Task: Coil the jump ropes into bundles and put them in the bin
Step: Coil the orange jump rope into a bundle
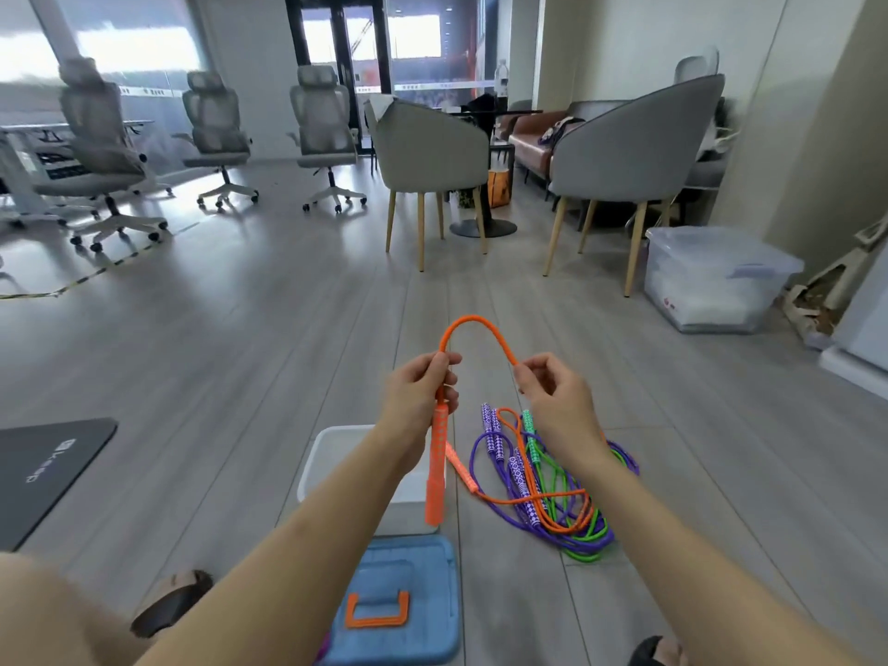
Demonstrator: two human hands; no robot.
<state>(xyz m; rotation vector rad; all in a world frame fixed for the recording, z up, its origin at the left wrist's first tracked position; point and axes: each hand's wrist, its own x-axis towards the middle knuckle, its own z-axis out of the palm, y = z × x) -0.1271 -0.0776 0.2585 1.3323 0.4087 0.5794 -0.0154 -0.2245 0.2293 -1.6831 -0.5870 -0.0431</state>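
On the grey plank floor (240,329) a blue lid (403,603) lies beside a white bin (326,454), with purple and green ropes (576,535) tangled just right of it; two grey chairs (432,146) stand beyond. The left hand (423,391) grips the orange rope (475,329) above its dotted handle, which hangs over the bin; the right hand (552,391) pinches the smooth cord, arched between them

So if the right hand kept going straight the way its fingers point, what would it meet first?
Probably the left hand. The right hand pinches the orange rope with fingers pointing left toward it, only open air between them, though depth is hard to judge from one view.
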